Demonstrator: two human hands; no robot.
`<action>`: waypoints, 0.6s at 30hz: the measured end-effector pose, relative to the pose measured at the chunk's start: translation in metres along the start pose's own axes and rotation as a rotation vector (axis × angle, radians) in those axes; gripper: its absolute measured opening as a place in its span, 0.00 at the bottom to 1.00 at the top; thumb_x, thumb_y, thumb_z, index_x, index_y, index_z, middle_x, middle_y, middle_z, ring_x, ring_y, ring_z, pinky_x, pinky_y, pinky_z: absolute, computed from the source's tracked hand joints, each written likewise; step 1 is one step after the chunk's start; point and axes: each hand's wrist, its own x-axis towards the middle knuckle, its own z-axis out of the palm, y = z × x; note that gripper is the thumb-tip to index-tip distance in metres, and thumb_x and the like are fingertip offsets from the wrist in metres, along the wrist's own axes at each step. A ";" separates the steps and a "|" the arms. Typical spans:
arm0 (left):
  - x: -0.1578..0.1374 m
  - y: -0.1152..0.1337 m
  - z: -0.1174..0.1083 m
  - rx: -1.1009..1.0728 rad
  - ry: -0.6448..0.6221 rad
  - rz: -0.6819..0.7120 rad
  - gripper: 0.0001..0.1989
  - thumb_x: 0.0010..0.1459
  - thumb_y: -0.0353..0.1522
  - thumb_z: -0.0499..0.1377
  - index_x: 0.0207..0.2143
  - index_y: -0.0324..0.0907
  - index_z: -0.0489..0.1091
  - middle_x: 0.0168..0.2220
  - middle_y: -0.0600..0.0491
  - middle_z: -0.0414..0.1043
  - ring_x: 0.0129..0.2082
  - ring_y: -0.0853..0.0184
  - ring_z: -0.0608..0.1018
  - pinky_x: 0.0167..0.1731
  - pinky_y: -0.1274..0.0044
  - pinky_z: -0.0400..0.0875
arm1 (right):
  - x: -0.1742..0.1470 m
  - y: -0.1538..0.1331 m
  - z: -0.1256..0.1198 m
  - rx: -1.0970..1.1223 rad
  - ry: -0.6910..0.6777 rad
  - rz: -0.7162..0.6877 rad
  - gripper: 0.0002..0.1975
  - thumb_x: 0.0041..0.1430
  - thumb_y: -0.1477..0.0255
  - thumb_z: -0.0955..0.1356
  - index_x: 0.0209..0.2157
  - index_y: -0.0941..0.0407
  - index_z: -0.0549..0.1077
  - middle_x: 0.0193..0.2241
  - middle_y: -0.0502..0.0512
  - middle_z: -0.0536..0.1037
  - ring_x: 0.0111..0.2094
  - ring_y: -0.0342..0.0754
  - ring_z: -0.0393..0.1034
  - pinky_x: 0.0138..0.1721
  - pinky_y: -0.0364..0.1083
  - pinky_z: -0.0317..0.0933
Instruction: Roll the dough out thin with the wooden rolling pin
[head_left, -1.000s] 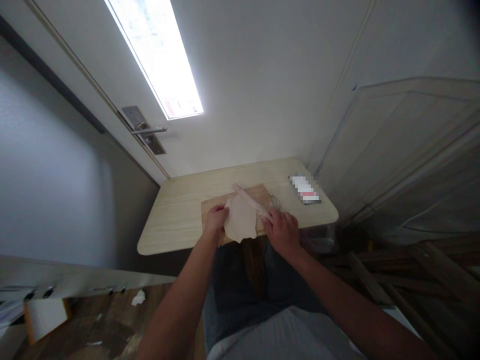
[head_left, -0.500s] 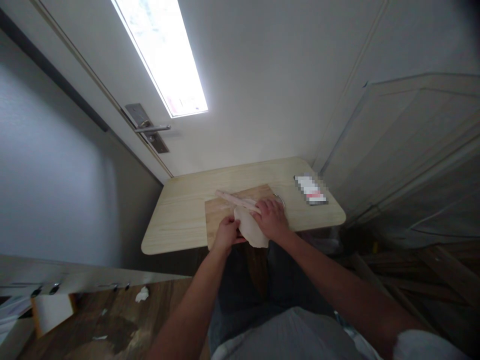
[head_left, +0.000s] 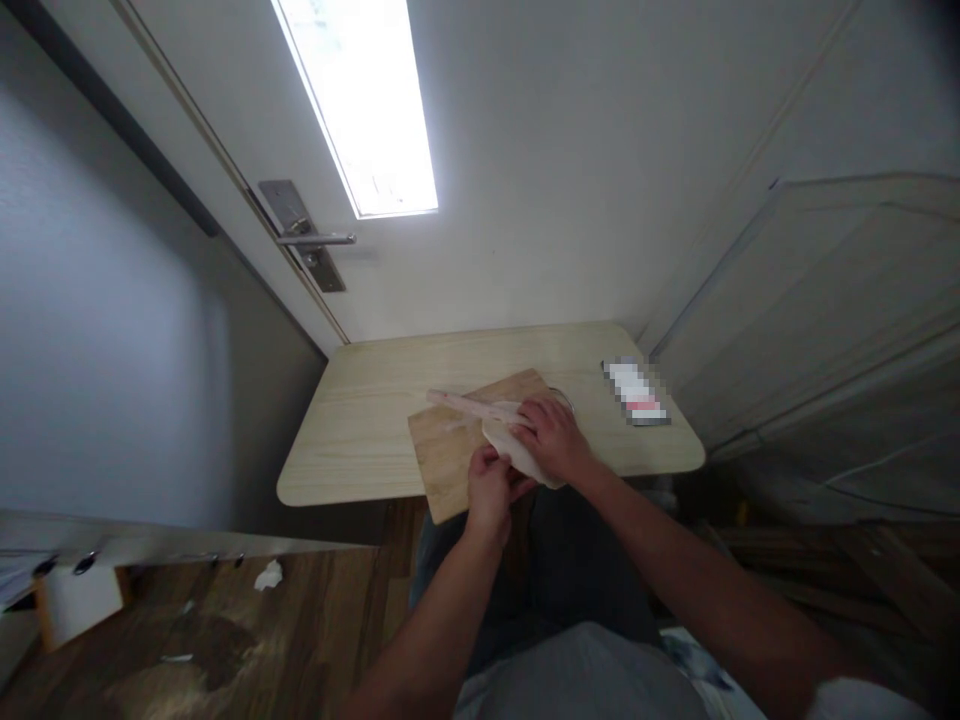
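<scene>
A flat, pale sheet of dough lies over the near right part of a wooden cutting board, its near edge hanging past the board. My left hand pinches the dough's left edge between thumb and fingers. A floury rolling pin rests slanted across the board, its right end under my right hand. The right fingers are wrapped over that end, and the palm covers the dough's right side. Part of a metal ring shows behind the right hand.
The board sits on a light wooden table with rounded corners, its near corner past the table's edge. A phone with a blurred screen lies at the right. Behind stands a door with a metal handle. Crumpled white paper is on the floor.
My left hand has moved right with the dough's edge, and the dough shows narrower. The board has turned slightly, its near left corner now sticking out further. The view has shifted a little.
</scene>
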 end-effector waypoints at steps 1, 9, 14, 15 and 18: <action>0.000 -0.001 0.001 0.001 -0.001 0.008 0.06 0.59 0.27 0.55 0.39 0.42 0.60 0.34 0.53 0.73 0.31 0.69 0.80 0.31 0.72 0.80 | 0.001 0.001 0.001 0.012 0.006 0.003 0.15 0.67 0.60 0.64 0.45 0.55 0.73 0.47 0.58 0.75 0.51 0.55 0.65 0.54 0.54 0.56; -0.004 0.028 -0.038 0.685 -0.221 0.008 0.08 0.59 0.37 0.57 0.36 0.42 0.67 0.33 0.50 0.77 0.24 0.66 0.79 0.22 0.76 0.71 | 0.007 0.006 -0.005 0.001 -0.048 -0.089 0.16 0.66 0.59 0.65 0.48 0.54 0.73 0.52 0.58 0.74 0.53 0.55 0.64 0.57 0.55 0.53; 0.022 0.078 -0.075 1.235 0.170 0.846 0.13 0.56 0.35 0.60 0.44 0.44 0.73 0.46 0.47 0.76 0.49 0.55 0.76 0.50 0.63 0.69 | 0.014 -0.002 -0.006 -0.037 -0.072 -0.136 0.16 0.66 0.57 0.64 0.48 0.51 0.74 0.56 0.58 0.72 0.57 0.57 0.61 0.60 0.57 0.49; 0.029 0.087 -0.080 1.363 0.208 0.937 0.18 0.54 0.35 0.62 0.49 0.46 0.73 0.51 0.46 0.74 0.54 0.52 0.72 0.55 0.60 0.65 | 0.014 -0.005 -0.005 -0.043 -0.072 -0.140 0.17 0.66 0.56 0.64 0.48 0.51 0.74 0.56 0.58 0.71 0.58 0.57 0.60 0.61 0.57 0.48; 0.049 0.105 -0.092 1.614 0.068 0.998 0.21 0.53 0.35 0.63 0.51 0.47 0.74 0.53 0.47 0.74 0.55 0.51 0.70 0.57 0.59 0.62 | 0.015 -0.013 -0.001 -0.048 -0.075 -0.152 0.16 0.67 0.57 0.64 0.48 0.52 0.73 0.57 0.59 0.70 0.59 0.58 0.59 0.61 0.58 0.48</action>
